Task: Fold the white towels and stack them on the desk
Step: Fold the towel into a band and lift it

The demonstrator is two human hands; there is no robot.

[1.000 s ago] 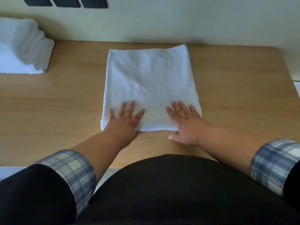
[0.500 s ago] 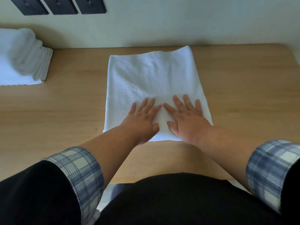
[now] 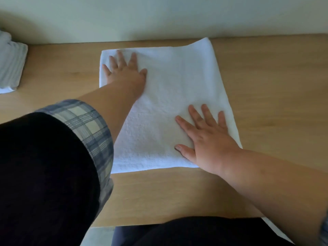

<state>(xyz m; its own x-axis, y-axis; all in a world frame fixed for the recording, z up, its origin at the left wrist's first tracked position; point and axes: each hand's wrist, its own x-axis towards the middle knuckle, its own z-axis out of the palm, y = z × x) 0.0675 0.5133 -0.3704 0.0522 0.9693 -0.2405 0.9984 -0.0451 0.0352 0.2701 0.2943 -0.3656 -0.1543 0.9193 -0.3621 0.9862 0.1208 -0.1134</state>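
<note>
A white towel [image 3: 174, 89] lies flat on the wooden desk [image 3: 269, 86], folded into a rectangle that runs from near the back wall toward me. My left hand [image 3: 124, 71] presses flat on its far left corner, fingers spread. My right hand [image 3: 205, 134] lies flat on the near right part of the towel, fingers straight and spread. A stack of folded white towels [image 3: 10, 68] sits at the desk's far left edge, cut off by the frame.
A pale wall [image 3: 159, 16] rises directly behind the desk. Bare wood shows to the right of the towel and between it and the stack. The desk's front edge [image 3: 142, 224] runs just above my dark clothing.
My left hand has slid from the towel's near middle to its far left corner. My right hand moved slightly right along the near part. The camera leaned in closer.
</note>
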